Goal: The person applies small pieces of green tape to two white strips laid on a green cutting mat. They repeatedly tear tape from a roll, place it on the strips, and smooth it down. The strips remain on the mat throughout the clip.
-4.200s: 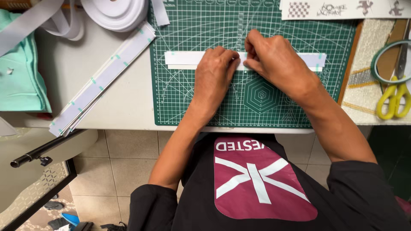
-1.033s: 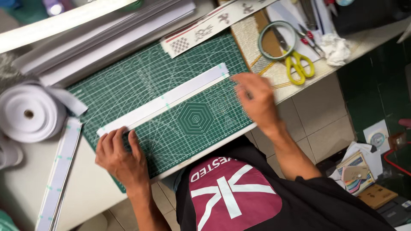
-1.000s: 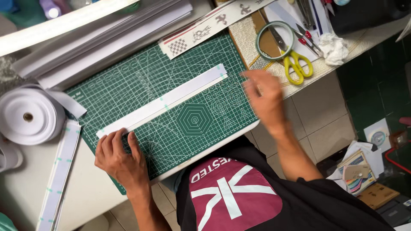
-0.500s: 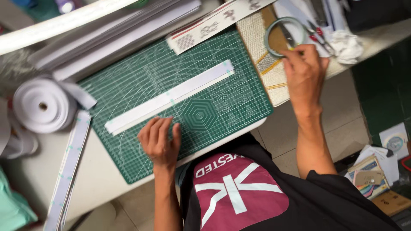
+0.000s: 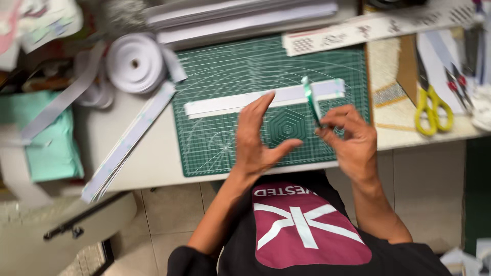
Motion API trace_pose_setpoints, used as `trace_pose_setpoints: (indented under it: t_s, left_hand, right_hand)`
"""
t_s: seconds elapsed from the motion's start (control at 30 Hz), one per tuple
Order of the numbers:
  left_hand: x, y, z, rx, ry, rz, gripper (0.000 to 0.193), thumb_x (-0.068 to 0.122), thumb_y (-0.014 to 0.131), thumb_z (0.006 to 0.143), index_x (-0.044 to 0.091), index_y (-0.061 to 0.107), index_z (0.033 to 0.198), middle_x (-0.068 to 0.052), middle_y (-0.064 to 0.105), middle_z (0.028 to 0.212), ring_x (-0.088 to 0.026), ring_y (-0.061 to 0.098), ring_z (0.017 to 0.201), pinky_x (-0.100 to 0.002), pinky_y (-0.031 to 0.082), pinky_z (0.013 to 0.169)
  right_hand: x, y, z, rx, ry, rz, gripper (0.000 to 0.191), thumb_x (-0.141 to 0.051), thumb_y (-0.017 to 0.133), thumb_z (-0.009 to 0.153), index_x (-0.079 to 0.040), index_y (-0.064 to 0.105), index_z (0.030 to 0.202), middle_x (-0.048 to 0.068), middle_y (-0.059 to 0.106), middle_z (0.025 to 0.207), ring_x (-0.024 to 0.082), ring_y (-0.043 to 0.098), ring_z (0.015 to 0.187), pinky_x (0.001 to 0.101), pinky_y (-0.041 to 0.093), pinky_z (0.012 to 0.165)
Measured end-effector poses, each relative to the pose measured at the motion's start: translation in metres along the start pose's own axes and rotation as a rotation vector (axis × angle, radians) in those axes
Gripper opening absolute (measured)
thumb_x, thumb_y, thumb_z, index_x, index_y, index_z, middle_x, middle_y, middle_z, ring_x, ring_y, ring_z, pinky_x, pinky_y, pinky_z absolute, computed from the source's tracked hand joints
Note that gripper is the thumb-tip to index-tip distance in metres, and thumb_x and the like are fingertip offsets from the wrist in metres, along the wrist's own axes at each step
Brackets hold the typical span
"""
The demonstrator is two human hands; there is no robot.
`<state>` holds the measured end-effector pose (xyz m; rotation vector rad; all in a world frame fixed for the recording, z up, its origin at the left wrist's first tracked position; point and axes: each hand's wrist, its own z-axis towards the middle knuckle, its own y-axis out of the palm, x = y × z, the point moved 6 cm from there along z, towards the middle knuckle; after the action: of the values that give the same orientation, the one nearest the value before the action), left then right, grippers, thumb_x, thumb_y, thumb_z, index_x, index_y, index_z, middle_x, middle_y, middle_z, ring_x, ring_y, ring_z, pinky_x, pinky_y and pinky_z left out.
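presently the green tape roll (image 5: 310, 105) stands on edge above the cutting mat (image 5: 215, 148), pinched in my right hand (image 5: 350, 138) just over the white strip (image 5: 255, 101). my left hand (image 5: 255, 138) hovers with fingers spread, holding nothing. risk, as i judge it: the thin grip slips and the roll drops, or the unpinned strip shifts.

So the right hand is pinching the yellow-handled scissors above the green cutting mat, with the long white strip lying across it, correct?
Not quite. In the head view the right hand pinches a green roll of tape; the yellow-handled scissors lie untouched beside the green cutting mat. The long white strip does lie across it.
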<state>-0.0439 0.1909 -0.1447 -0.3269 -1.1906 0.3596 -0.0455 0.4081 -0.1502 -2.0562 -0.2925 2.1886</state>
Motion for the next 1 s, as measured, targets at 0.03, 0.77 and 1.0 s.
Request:
trace_pose_setpoints:
  t_s: [0.03,0.77,1.0]
  left_hand:
    - [0.003,-0.002,0.002,0.001,-0.021,-0.053,0.105,0.052,0.089,0.074,0.009,0.039,0.157,-0.013,0.05,0.155,-0.032,0.051,0.144,-0.044,0.046,0.122]
    - [0.013,-0.032,-0.008,-0.026,-0.051,-0.003,0.097,0.027,0.094,0.077,0.012,0.038,0.155,-0.013,0.041,0.158,-0.033,0.048,0.146,-0.043,0.05,0.121]
    - [0.009,-0.028,-0.012,-0.047,-0.031,0.054,0.098,0.024,0.094,0.076,0.013,0.037,0.156,-0.011,0.037,0.158,-0.035,0.043,0.149,-0.046,0.048,0.123]
  right_hand:
    - [-0.003,0.01,0.0,-0.043,-0.019,0.007,0.025,0.007,0.078,0.086,-0.004,0.074,0.108,0.006,0.064,0.112,0.013,0.062,0.102,0.0242,0.053,0.084]
    - [-0.057,0.058,0.016,-0.151,-0.107,-0.029,0.03,-0.01,0.077,0.094,-0.005,0.072,0.123,0.009,0.062,0.133,0.016,0.065,0.112,0.0296,0.056,0.101]
    - [-0.053,0.063,0.017,-0.151,-0.076,-0.095,0.022,-0.008,0.08,0.091,-0.007,0.076,0.113,0.008,0.065,0.129,0.017,0.066,0.115,0.0293,0.059,0.095]
